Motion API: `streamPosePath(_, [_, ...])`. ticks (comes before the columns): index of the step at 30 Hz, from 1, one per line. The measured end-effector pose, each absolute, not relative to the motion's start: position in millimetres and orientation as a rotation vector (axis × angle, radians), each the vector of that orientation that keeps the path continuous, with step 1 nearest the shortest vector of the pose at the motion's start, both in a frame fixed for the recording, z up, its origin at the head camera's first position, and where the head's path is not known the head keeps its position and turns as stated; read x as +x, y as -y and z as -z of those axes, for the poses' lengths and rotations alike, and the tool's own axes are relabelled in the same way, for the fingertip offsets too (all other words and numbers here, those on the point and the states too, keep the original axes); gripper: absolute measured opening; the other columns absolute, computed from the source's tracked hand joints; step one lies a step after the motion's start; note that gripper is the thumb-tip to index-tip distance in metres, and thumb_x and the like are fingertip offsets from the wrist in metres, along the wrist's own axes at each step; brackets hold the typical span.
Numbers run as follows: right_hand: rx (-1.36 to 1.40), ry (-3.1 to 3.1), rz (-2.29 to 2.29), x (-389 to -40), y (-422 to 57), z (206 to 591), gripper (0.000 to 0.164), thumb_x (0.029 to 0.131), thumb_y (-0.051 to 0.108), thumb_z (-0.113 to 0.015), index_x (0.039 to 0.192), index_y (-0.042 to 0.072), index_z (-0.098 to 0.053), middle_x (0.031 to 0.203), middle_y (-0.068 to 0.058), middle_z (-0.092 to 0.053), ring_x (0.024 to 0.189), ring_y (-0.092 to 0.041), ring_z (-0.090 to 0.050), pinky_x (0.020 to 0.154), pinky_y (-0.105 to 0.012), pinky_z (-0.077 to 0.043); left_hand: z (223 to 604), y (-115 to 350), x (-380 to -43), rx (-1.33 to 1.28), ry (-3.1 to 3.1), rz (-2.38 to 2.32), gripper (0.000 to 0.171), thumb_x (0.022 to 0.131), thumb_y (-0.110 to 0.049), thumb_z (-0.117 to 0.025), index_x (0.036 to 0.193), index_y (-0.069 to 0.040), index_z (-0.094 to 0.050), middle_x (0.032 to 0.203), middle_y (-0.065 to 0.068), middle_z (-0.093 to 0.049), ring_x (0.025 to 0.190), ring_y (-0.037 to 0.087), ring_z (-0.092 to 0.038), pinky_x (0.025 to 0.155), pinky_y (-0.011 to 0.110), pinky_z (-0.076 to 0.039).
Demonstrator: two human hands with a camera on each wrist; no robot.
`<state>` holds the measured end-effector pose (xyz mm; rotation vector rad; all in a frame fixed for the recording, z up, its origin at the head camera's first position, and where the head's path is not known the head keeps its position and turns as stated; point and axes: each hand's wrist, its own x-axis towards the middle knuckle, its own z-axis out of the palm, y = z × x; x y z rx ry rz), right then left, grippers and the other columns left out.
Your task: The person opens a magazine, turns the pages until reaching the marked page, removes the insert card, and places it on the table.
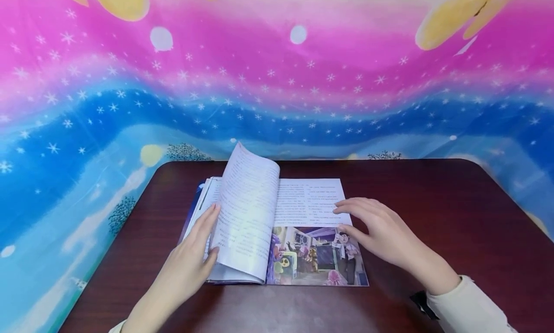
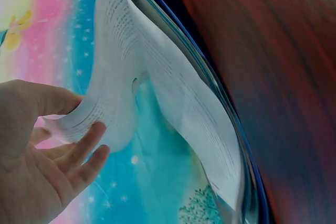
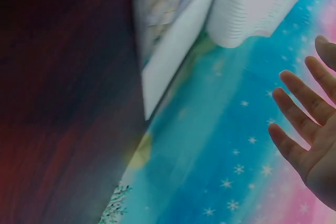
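Note:
An open magazine (image 1: pixel 309 203) lies on the dark wooden table, its right page carrying printed text above a colourful cartoon picture. One printed leaf (image 1: pixel 246 212) stands raised and curved over the left half. My left hand (image 1: pixel 186 265) holds that leaf by its outer edge; in the left wrist view the edge of the leaf (image 2: pixel 113 93) passes between thumb and fingers. Over the right margin of the magazine hovers my right hand (image 1: pixel 385 232), fingers spread and slightly bent. The right wrist view shows this hand (image 3: pixel 315 124) with nothing in it.
The reddish-brown table (image 1: pixel 433 193) extends around the magazine on all sides. Behind it hangs a pink and blue cloth (image 1: pixel 259 83) with snowflakes and yellow shapes. A black strap-like piece (image 1: pixel 423 304) sits at the right sleeve (image 1: pixel 467 304).

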<state>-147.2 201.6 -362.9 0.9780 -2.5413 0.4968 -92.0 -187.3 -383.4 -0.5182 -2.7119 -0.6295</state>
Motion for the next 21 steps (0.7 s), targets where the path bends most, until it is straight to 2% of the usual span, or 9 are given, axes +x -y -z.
streamPosePath(3, [1.019,2.534,-0.461,-144,-209,369,0.035,0.08,0.017,-0.082,0.113,0.014,-0.071,0.117,0.0,-0.068,0.112,-0.022,-0.062,0.097,-0.047,-0.047,387,194,-89,-0.49,2.754,0.621,0.09,0.081,0.004,-0.076,0.156,-0.011,-0.029,0.159,0.011,-0.029,0.123,0.034,-0.055,0.058,0.029,-0.049])
streamPosePath(5, [1.05,2.52,-0.438,-142,-213,372,0.034,0.08,0.015,-0.08,0.113,0.015,-0.071,0.116,0.001,-0.068,0.111,-0.022,-0.062,0.096,-0.046,-0.047,388,199,-88,-0.472,2.77,0.612,0.087,0.081,0.004,-0.077,0.154,-0.01,-0.032,0.158,0.013,-0.03,0.114,0.033,-0.06,0.053,0.026,-0.045])
streamPosePath(7, [1.07,2.511,-0.417,-140,-218,375,0.029,0.085,0.019,-0.078,0.113,0.016,-0.071,0.116,0.002,-0.068,0.11,-0.021,-0.063,0.096,-0.046,-0.047,389,203,-88,-0.452,2.785,0.605,0.084,0.08,0.004,-0.077,0.152,-0.008,-0.035,0.157,0.015,-0.032,0.109,0.032,-0.062,0.052,0.026,-0.044])
streamPosePath(12, [1.076,2.513,-0.397,-137,-229,381,0.027,0.088,0.022,-0.076,0.114,0.017,-0.071,0.115,0.004,-0.068,0.109,-0.019,-0.063,0.093,-0.044,-0.048,392,212,-89,-0.409,2.834,0.574,0.079,0.078,0.004,-0.079,0.147,-0.003,-0.04,0.155,0.018,-0.031,0.108,0.034,-0.063,0.054,0.028,-0.047])
streamPosePath(13, [1.075,2.519,-0.396,-137,-230,382,0.031,0.084,0.019,-0.079,0.114,0.017,-0.071,0.115,0.004,-0.069,0.108,-0.019,-0.063,0.092,-0.044,-0.048,393,213,-89,-0.403,2.847,0.574,0.078,0.078,0.004,-0.079,0.146,-0.001,-0.04,0.155,0.019,-0.03,0.107,0.034,-0.063,0.054,0.027,-0.047])
streamPosePath(17, [1.078,2.558,-0.382,-137,-235,388,0.035,0.081,0.017,-0.082,0.114,0.015,-0.072,0.115,0.004,-0.068,0.108,-0.018,-0.064,0.09,-0.044,-0.051,397,219,-88,-0.381,2.897,0.551,0.075,0.077,0.004,-0.081,0.142,0.001,-0.043,0.155,0.022,-0.028,0.103,0.034,-0.064,0.051,0.025,-0.044])
streamPosePath(21, [1.086,2.604,-0.379,-137,-240,392,0.038,0.078,0.016,-0.084,0.114,0.015,-0.072,0.116,0.005,-0.068,0.108,-0.017,-0.064,0.089,-0.045,-0.052,400,224,-89,-0.384,2.921,0.52,0.073,0.077,0.003,-0.082,0.139,0.002,-0.045,0.151,0.024,-0.034,0.111,0.037,-0.062,0.062,0.036,-0.054])
